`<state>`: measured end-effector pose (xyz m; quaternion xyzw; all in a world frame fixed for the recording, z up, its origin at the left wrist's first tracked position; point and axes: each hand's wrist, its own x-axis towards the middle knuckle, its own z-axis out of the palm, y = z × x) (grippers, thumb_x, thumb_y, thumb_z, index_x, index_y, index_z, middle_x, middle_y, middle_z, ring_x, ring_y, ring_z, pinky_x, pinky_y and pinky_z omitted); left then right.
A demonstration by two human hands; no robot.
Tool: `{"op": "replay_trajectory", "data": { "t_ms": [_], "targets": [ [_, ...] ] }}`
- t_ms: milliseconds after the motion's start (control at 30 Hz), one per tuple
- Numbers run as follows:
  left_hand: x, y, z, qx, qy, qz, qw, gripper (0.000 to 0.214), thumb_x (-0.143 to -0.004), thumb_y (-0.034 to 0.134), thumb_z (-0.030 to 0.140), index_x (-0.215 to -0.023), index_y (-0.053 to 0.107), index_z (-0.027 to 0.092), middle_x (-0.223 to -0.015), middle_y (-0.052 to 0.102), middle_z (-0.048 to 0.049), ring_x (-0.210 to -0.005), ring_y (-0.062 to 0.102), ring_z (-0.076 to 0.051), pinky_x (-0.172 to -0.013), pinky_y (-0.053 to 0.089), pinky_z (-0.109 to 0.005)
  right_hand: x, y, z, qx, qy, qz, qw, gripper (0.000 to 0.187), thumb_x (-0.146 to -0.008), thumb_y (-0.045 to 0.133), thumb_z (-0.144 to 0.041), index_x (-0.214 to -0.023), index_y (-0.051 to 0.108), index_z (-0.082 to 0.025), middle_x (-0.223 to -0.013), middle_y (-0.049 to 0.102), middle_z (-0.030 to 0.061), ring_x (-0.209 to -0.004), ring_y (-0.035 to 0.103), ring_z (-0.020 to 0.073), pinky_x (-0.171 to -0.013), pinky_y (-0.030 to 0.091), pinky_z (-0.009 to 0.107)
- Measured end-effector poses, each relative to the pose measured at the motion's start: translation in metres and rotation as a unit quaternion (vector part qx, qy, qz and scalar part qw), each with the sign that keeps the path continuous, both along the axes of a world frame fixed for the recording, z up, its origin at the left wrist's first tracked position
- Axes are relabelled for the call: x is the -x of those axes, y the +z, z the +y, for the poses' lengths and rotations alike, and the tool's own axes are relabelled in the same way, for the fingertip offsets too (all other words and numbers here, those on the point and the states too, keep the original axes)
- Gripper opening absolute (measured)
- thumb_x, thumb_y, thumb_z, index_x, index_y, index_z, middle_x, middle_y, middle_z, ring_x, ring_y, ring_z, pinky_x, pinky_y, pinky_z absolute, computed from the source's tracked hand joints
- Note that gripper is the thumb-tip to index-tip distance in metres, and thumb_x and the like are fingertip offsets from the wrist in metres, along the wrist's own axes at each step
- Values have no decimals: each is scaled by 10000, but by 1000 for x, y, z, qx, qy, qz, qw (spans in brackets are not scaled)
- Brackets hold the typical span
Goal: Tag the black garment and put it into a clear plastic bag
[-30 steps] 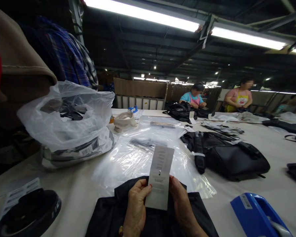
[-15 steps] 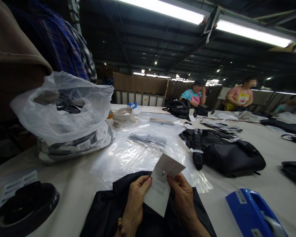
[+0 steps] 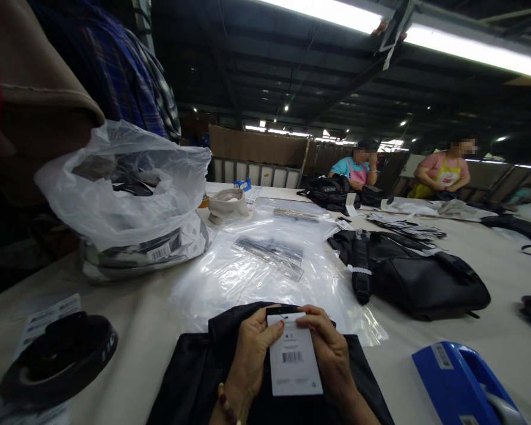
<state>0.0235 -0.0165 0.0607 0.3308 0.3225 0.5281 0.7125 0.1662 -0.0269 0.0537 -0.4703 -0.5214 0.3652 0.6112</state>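
Observation:
A white hang tag (image 3: 295,363) with a barcode faces me, upright over a black bag (image 3: 194,372) that lies at the table's near edge. My left hand (image 3: 253,348) pinches the tag's upper left side, its thumb on the front. At the upper right edge, my right hand (image 3: 330,345) grips the same tag between thumb and fingers. Something black shows behind the tag's top, by a small dark cord. The lower parts of the bag are hidden by my forearms.
Clear plastic bags (image 3: 230,277) lie flat beyond the black bag. A blue tape dispenser (image 3: 458,378) stands at right, a black cap-like item (image 3: 57,360) at left. Another black bag (image 3: 429,283) rests farther right. A white plastic sack (image 3: 128,195) bulges at left. Two people (image 3: 356,168) work across the table.
The folded paper card held open in my hands now shows as a flat tag with its barcode side facing me. Both hands have moved together toward its top. The view has shifted slightly.

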Motion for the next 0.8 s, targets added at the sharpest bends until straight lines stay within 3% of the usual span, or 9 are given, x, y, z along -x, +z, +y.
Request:
{"op": "replay_trajectory", "data": {
  "t_ms": [100, 167, 333, 433, 533, 633, 667, 733, 800],
  "targets": [
    [1, -1, 1, -6, 28, 4, 1000, 346, -700, 703, 273, -990, 589, 124, -777, 663, -52, -681, 604, -178, -658, 492, -300, -1, 2, 1, 64, -20, 58, 996, 260, -801, 569, -434, -942, 657, -233, -828, 643, 26, -753, 589, 183, -689, 485, 277],
    [1, 0, 1, -10, 14, -5, 1000, 325, -712, 695, 259, -987, 584, 126, -788, 667, -54, -678, 609, -176, -645, 490, -288, -2, 3, 2, 90, 12, 70, 993, 332, -839, 512, -472, -1038, 619, -228, -771, 647, 16, -702, 587, 178, -679, 480, 284],
    [4, 4, -1, 12, -44, -95, 994, 506, -706, 715, 217, -1158, 502, 136, -821, 673, -68, -659, 617, -147, -641, 479, -254, -3, 3, 0, 98, 103, 22, 990, 293, -814, 540, -378, -1026, 654, -211, -1065, 647, 53, -939, 588, 230, -760, 481, 290],
    [6, 7, -2, 23, -68, -110, 991, 621, -689, 736, 221, -1229, 445, 128, -776, 676, -81, -630, 622, -150, -623, 477, -250, 0, 1, -2, 109, 127, 55, 984, 435, -740, 625, -318, -1169, 586, -255, -918, 681, 26, -755, 615, 194, -645, 496, 283],
    [7, 9, -3, 20, -78, -103, 991, 633, -664, 756, 222, -1219, 466, 127, -770, 679, -83, -618, 626, -152, -610, 476, -245, 2, -3, 0, 89, 84, 34, 992, 571, -672, 694, -271, -1222, 546, -308, -842, 688, -2, -564, 560, 138, -541, 473, 261],
    [6, 9, -4, 16, -89, -101, 991, 616, -651, 765, 233, -1198, 496, 139, -770, 680, -76, -610, 626, -147, -597, 475, -235, 1, -3, 3, 48, 12, -25, 998, 429, -628, 732, -300, -1049, 657, -270, -1200, 605, 69, -606, 569, 133, -618, 501, 305],
    [5, 8, -4, 14, -91, -97, 991, 607, -650, 764, 241, -1189, 504, 140, -775, 680, -78, -616, 629, -151, -595, 476, -235, 1, -3, 4, 44, -16, -39, 998, 406, -647, 723, -343, -1038, 660, -250, -1197, 604, 84, -606, 572, 138, -637, 504, 318],
    [4, 8, -4, 13, -94, -78, 992, 574, -647, 762, 250, -1157, 526, 136, -795, 681, -84, -629, 633, -159, -598, 481, -240, -1, -2, 5, 58, -66, -58, 994, 478, -731, 654, -442, -1153, 600, -225, -947, 681, 68, -586, 574, 155, -644, 498, 330],
    [3, 7, -4, 18, -98, -44, 994, 560, -639, 761, 252, -1136, 534, 129, -791, 680, -84, -613, 626, -159, -584, 480, -242, -4, -2, 5, 72, -100, -73, 990, 566, -789, 584, -501, -1268, 507, -209, -708, 649, 7, -604, 584, 173, -663, 487, 331]
  ]
}}
